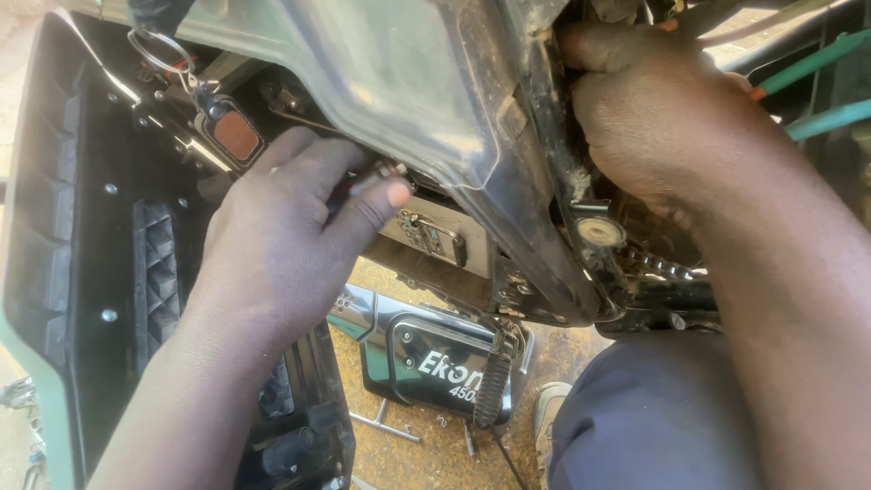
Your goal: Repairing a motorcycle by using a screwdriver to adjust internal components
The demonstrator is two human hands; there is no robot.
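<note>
The person's left forearm and left hand (272,245) lie nearest the camera, reaching up under a dusty grey-green body panel (399,82) of a motorcycle. The grip of that hand is narrow: thumb and forefinger pinch a small metal fastener (392,169), bolt or screw cannot be told, at the lower edge of the panel. The right hand (653,118) is curled against the dark frame rail (553,181) to the right of the pinch; its fingertips are tucked behind the rail, so whether they hold anything cannot be told.

Judging from the pinch, the step in hand looks like turning the fastener by the fingers at its mount. The next move would call for keeping it square to its hole while the other hand steadies the frame.

Just below the pinch sits a beige metal box (431,238) with a small latch. Up and left of it hangs a key ring (159,50) with a black fob bearing an orange-brown patch (234,134). Further left is the black inside of an opened side cover (82,227). Well below, on the sandy ground, lies a black rectangular plate (435,358) with a chrome border and white lettering, beside a ribbed footpeg (491,386).
</note>
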